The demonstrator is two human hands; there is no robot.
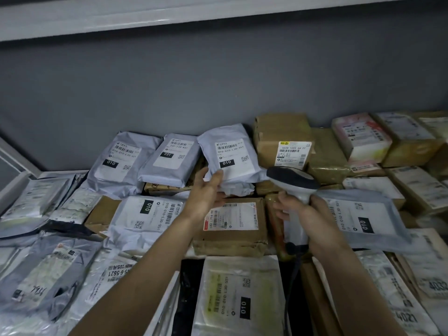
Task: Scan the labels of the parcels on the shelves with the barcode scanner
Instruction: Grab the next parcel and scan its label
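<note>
At the far left edge of the shelf (pixel 60 172) lie flat grey bags with labels. Further in, at the back, two grey bags lean side by side. One has a black "010" mark (pixel 122 158) and the next one has a "231" mark (pixel 173 158).

Next comes the left hand (pixel 206 192). Its thumb and fingers are curled round the bottom edge of a grey parcel (pixel 230 154), holding it up so its white label (pixel 231 157) faces us. The label has a barcode and a black "010" mark.

Below the hand sits a brown box with a red-edged label (pixel 230 221).

To the right, the right hand (pixel 308 217) grips the handle of the barcode scanner (pixel 294 181) tight. The scanner's dark head is just beside the held parcel's lower right corner.

Behind it stands a brown box with a yellow-topped label (pixel 286 144). More boxes and bags fill the right end of the shelf.
</note>
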